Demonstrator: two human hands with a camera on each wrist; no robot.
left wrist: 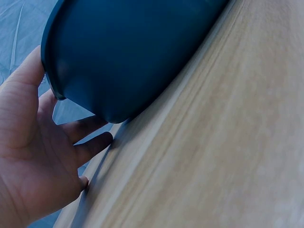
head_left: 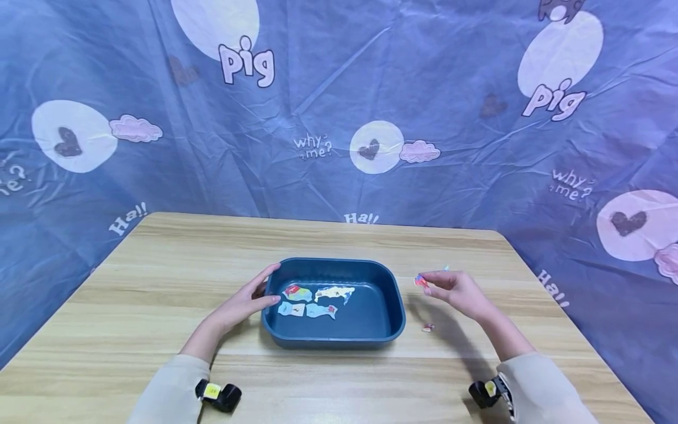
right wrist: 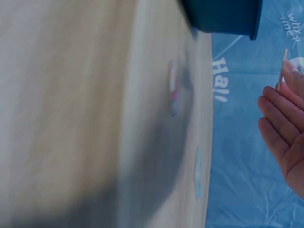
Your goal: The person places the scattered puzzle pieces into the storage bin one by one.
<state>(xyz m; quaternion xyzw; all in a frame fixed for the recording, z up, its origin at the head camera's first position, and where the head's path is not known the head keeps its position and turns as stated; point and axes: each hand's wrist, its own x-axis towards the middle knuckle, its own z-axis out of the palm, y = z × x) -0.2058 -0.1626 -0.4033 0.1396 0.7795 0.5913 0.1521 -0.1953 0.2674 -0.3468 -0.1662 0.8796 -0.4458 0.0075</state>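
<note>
A dark blue rectangular tray stands on the table, with several flat, irregular printed pieces lying in its left half. My left hand holds the tray's left end. Its thumb lies on the rim, and the left wrist view shows the other fingers spread by the outer wall. Right of the tray, my right hand pinches a small red-and-blue puzzle piece between thumb and fingertips, above the table. Edge-on in the right wrist view, this piece looks thin.
Below the right hand a small multicoloured piece lies on the wooden table. A light blue piece lies beyond that hand, mostly hidden by it. Behind the table hangs a blue printed cloth.
</note>
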